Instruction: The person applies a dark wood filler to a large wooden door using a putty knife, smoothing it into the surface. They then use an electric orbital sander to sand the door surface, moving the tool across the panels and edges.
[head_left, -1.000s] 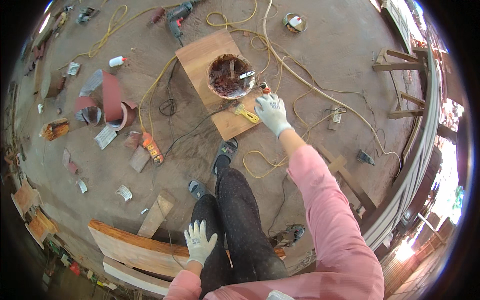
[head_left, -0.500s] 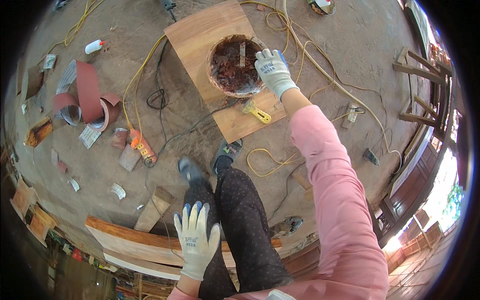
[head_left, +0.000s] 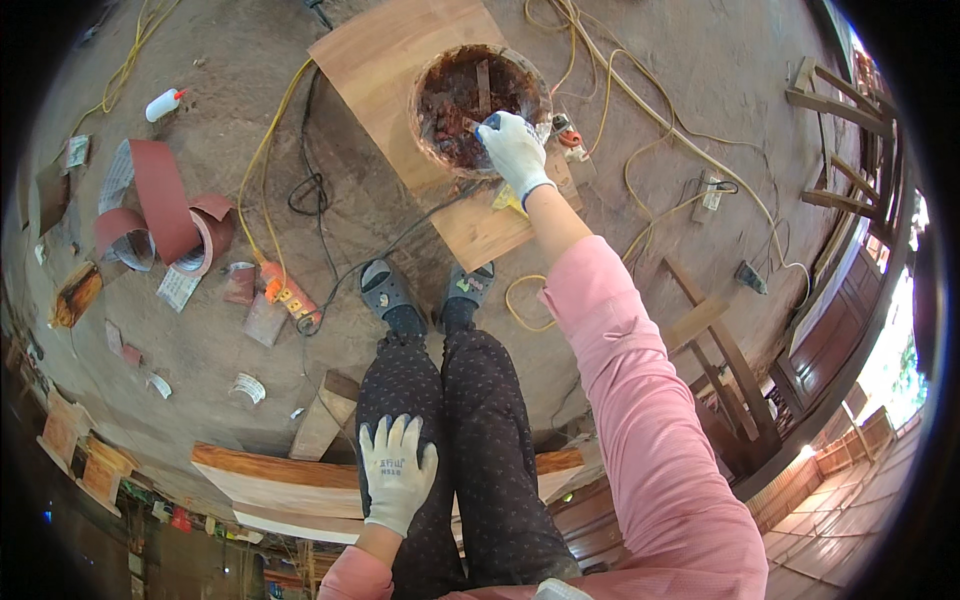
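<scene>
My right hand, in a white glove, is over the near right part of a round tub with a crusted rim. Its fingers are curled together, and what they hold is hidden. Dark reddish-brown stuff coats the inside of the tub, and a flat strip stands in it. The tub rests on a wooden board. Under my right wrist, a yellow-handled scraper is partly covered. My left hand, gloved too, lies open on my left thigh with its fingers spread.
Left on the floor are curled red sandpaper, an orange power strip and a white bottle. Cables run across the right side. A wooden frame stands at my right; planks lie behind my legs.
My right hand has shifted left from the tub's right rim to over its opening, and its fingers have curled. My left foot has moved up beside the right one. The left hand still rests on my thigh.
</scene>
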